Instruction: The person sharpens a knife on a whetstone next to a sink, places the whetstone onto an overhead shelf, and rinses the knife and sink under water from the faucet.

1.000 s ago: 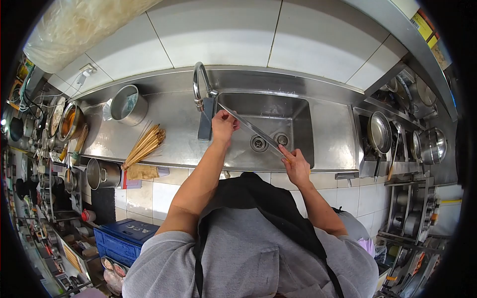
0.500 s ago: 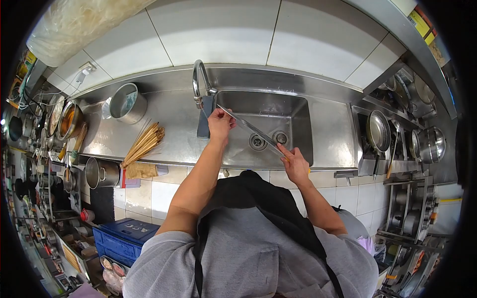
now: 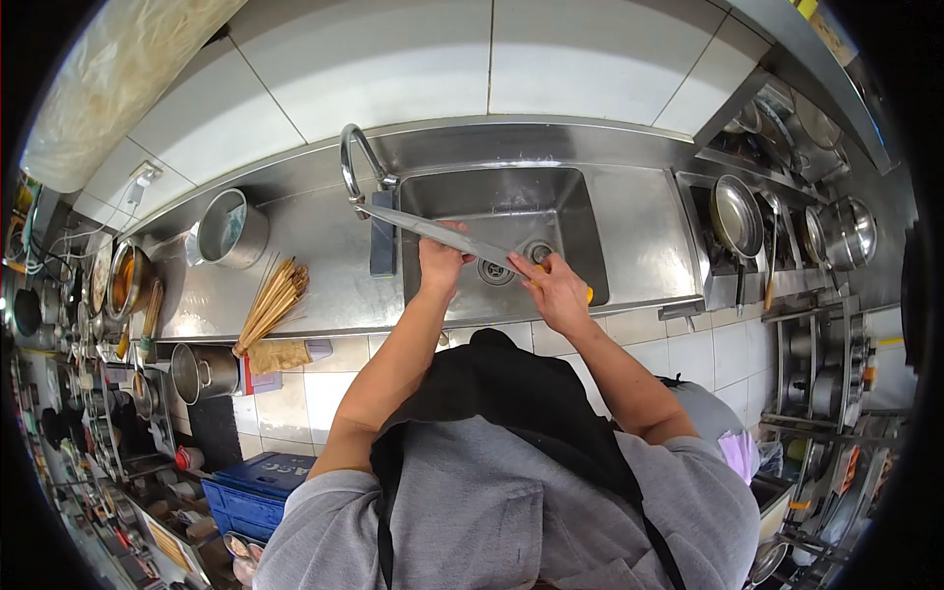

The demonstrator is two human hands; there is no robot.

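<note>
Over the sink (image 3: pixel 598 236) I hold a long knife (image 3: pixel 408 222) slantwise, its broad blade face up and its tip near the tap. My right hand (image 3: pixel 559 293) is closed around the yellow handle, which shows beneath the fingers, with a finger laid along the blade's rear. My left hand (image 3: pixel 439 265) grips the middle of the blade from below, its fingertips partly hidden. Beneath the curved tap (image 3: pixel 349 162) a dark grey block like a whetstone (image 3: pixel 383 241) lies along the sink's left rim, just left of my left hand.
On the left counter are a metal pot (image 3: pixel 233 228) and a bundle of thin sticks (image 3: pixel 273 303). Another pot (image 3: pixel 204 372) stands lower left, above a blue crate (image 3: pixel 251 492). To the right, a frying pan (image 3: pixel 737 216) rests on the stove.
The knife has turned from nearly edge-on to showing its broad face. Both hands have shifted closer together along it. The whole view has swung slightly.
</note>
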